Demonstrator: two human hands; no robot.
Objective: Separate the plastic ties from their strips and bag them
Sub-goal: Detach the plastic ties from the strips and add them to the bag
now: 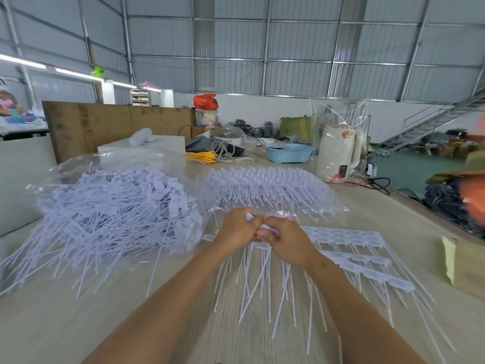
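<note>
Tabletop [78,324]: hands [262,233] gripping ties [262,279]

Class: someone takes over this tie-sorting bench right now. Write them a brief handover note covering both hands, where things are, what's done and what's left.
Left hand and right hand both grip one strip of ties, tails hanging toward you.
Done: loose ties fill the open bag on the left.
Left: more strips lie flat on the right; a bagged stack of strips waits behind the hands.
</note>
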